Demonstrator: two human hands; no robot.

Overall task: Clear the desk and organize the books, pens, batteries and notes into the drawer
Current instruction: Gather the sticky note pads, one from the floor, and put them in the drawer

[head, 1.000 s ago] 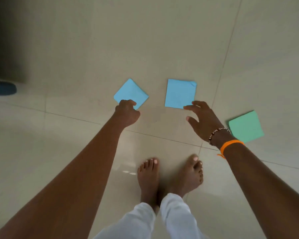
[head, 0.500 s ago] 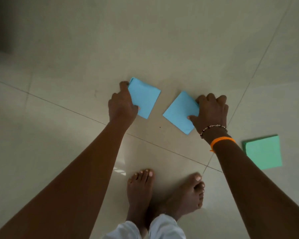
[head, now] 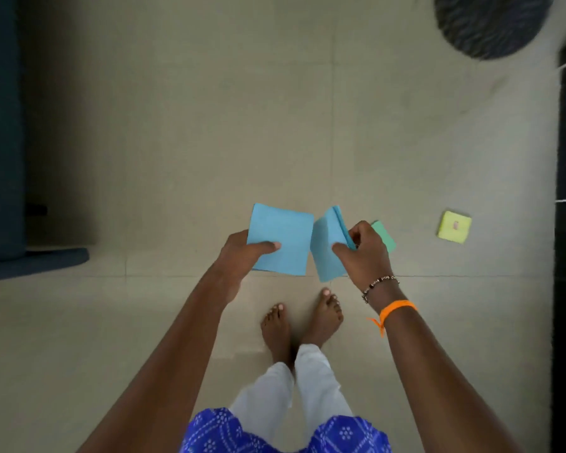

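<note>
Left hand (head: 242,253): grip closed on a blue note pad (head: 280,240), thumb across its near face, fingers hidden behind it; the pad is held roughly flat and clear of the floor (head: 209,142). Right hand (head: 365,253): grip closed on a second blue pad (head: 327,248), pinched at its right edge and tilted so the sheet edges fan upward. The two pads sit side by side between the hands, edges nearly touching.

A green pad (head: 384,237) lies on the floor just behind the right hand, partly hidden by it. A yellow pad (head: 455,227) lies farther right, well apart. Both are on the right hand's side, so that hand is the nearer; it would probably first need to pass its blue pad to the left. No drawer is in view.
</note>
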